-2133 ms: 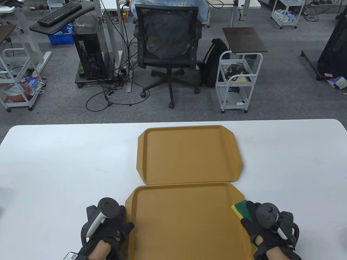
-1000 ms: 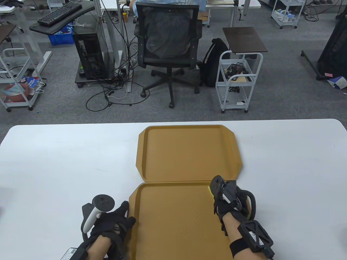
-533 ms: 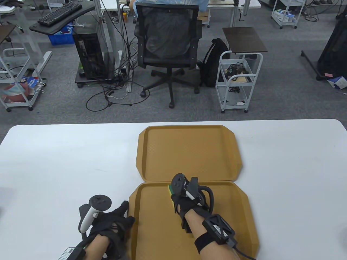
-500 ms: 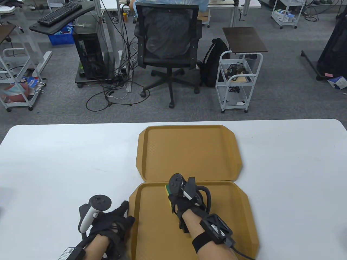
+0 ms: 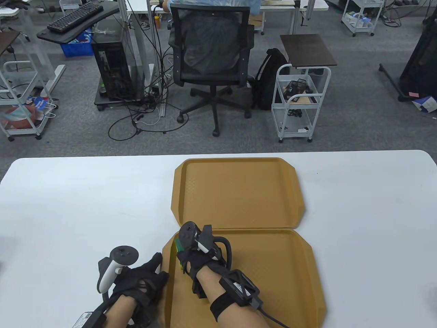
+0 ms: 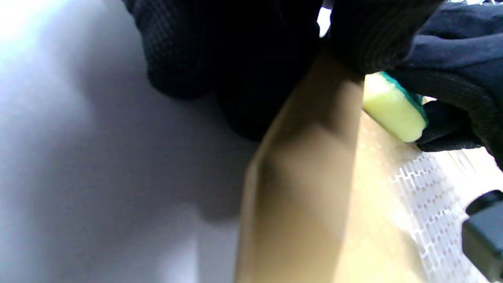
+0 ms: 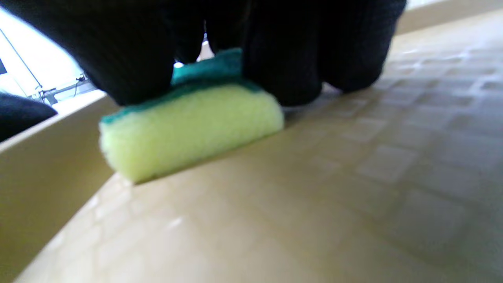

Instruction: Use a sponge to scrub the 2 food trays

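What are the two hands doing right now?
Left hand: open, pressing the near tray's left rim.
Right hand: gripping the sponge on that tray.

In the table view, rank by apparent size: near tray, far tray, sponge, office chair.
1. Near tray, though nearness to the camera inflates it.
2. Far tray.
3. Office chair, farther off, so unsure.
4. Sponge, mostly hidden.

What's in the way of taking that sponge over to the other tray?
Nothing visible. The right hand holds the sponge at the near tray's left end, and the far tray lies bare just beyond it. Only the two trays' low rims lie between.
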A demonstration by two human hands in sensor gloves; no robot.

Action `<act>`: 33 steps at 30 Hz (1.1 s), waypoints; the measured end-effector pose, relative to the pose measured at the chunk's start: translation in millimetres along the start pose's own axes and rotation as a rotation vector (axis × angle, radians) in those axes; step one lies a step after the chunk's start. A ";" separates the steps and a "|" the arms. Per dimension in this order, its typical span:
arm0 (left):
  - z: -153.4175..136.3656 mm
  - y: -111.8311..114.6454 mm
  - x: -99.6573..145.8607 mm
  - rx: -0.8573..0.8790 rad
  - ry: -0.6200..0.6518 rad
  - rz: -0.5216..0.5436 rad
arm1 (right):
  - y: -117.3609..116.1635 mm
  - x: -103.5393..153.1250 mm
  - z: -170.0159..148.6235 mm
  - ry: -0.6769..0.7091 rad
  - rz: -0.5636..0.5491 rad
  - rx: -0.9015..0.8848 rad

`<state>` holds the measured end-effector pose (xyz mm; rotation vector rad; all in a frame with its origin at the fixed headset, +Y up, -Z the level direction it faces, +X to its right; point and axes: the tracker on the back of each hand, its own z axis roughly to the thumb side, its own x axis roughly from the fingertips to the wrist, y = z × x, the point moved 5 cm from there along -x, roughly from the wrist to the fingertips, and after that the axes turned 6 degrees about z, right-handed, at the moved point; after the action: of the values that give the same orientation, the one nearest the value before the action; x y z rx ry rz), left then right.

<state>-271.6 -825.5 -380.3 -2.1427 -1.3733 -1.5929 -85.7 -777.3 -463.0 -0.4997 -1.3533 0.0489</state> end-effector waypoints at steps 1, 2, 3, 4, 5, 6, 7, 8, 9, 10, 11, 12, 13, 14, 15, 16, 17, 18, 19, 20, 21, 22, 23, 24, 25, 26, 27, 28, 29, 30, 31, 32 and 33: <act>0.0 0.0 -0.1 0.001 0.000 -0.002 | -2.2 2.1 0.0 -0.004 0.024 -0.015; -0.1 0.1 -0.1 0.003 -0.001 -0.006 | -5.1 6.1 0.0 -0.008 0.056 -0.022; -0.1 0.1 -0.1 0.004 -0.001 -0.007 | -7.3 9.1 -0.1 -0.011 0.079 -0.024; 0.2 0.2 0.2 0.004 -0.002 -0.009 | -10.7 14.7 0.1 -0.015 0.111 -0.028; 0.2 0.3 0.2 0.005 -0.002 -0.011 | -13.7 20.1 0.9 -0.014 0.136 -0.026; 0.2 0.3 0.2 0.005 -0.002 -0.012 | -15.9 24.6 1.8 -0.011 0.153 -0.019; 0.3 0.3 0.2 0.005 -0.002 -0.012 | -19.6 32.4 3.2 -0.007 0.173 -0.012; 0.3 0.3 0.2 0.004 -0.001 -0.013 | -22.7 39.2 4.7 -0.002 0.186 -0.004; 0.3 0.3 0.1 0.004 -0.001 -0.012 | -24.6 43.0 5.9 0.004 0.192 0.001; 0.2 0.2 0.0 0.003 -0.001 -0.011 | -29.1 52.5 8.8 0.016 0.204 0.015; 0.3 0.2 0.0 0.002 -0.001 -0.009 | -33.3 60.5 11.7 0.028 0.216 0.024; 0.1 0.1 -0.3 0.001 0.000 -0.009 | -36.3 65.4 13.5 0.036 0.228 0.030; 0.1 0.1 -0.3 0.001 0.000 -0.009 | -40.1 73.2 16.2 0.044 0.245 0.042; 0.1 0.1 -0.3 0.001 0.000 -0.009 | -42.4 77.7 18.0 0.052 0.254 0.048; 0.2 -0.1 -0.2 -0.002 0.001 -0.006 | -44.7 82.3 19.5 0.054 0.263 0.056; 0.1 -0.2 -0.3 -0.005 0.001 -0.004 | -48.0 89.3 22.1 0.056 0.267 0.066; 0.1 -0.3 -0.4 -0.007 0.001 -0.002 | -49.7 93.2 23.8 0.050 0.258 0.073; -0.1 -0.2 -0.5 -0.007 0.001 -0.001 | -50.7 95.7 25.3 0.045 0.248 0.077; -0.1 -0.3 -0.6 -0.008 0.002 -0.001 | -52.1 97.6 27.1 0.044 0.242 0.084; -0.1 -0.1 -0.6 -0.009 0.002 -0.001 | -53.5 99.5 28.9 0.040 0.237 0.093; -0.1 -0.2 -0.6 -0.011 0.003 0.000 | -54.4 100.5 30.0 0.041 0.233 0.099; -0.1 -0.1 -0.6 -0.013 0.003 0.002 | -54.9 102.0 31.3 0.049 0.231 0.116; -0.1 -0.2 -0.6 -0.014 0.003 0.002 | -54.3 102.5 30.5 0.052 0.234 0.125; -0.1 -0.2 -0.7 -0.015 0.004 0.003 | -53.3 103.3 28.7 0.055 0.237 0.121; -0.1 -0.2 -0.7 -0.016 0.004 0.004 | -52.7 104.2 26.6 0.057 0.243 0.114; -0.2 0.0 -0.8 -0.016 0.005 0.004 | -50.8 106.3 21.1 0.058 0.243 0.114; -0.2 0.0 -0.9 -0.016 0.005 0.004 | -49.5 107.5 17.1 0.056 0.239 0.118; -0.2 0.1 -0.8 -0.016 0.005 0.003 | -47.5 109.4 11.2 0.053 0.235 0.122; -0.2 0.1 -0.9 -0.016 0.004 0.003 | -45.8 110.9 6.4 0.050 0.233 0.121; -0.2 0.2 -0.8 -0.016 0.004 0.001 | -43.4 113.3 -1.1 0.045 0.233 0.118; -0.2 0.3 -0.9 -0.015 0.004 0.000 | -41.6 115.0 -6.7 0.042 0.232 0.119; -0.1 0.5 -0.7 -0.014 0.004 0.000 | -39.4 117.0 -13.6 0.036 0.231 0.122; -0.1 0.5 -0.7 -0.015 0.004 0.000 | -37.2 119.0 -20.4 0.031 0.230 0.124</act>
<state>-271.4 -826.3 -380.7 -2.1465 -1.3649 -1.6113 -48.3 -779.3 -342.3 -0.5464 -1.2494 0.3109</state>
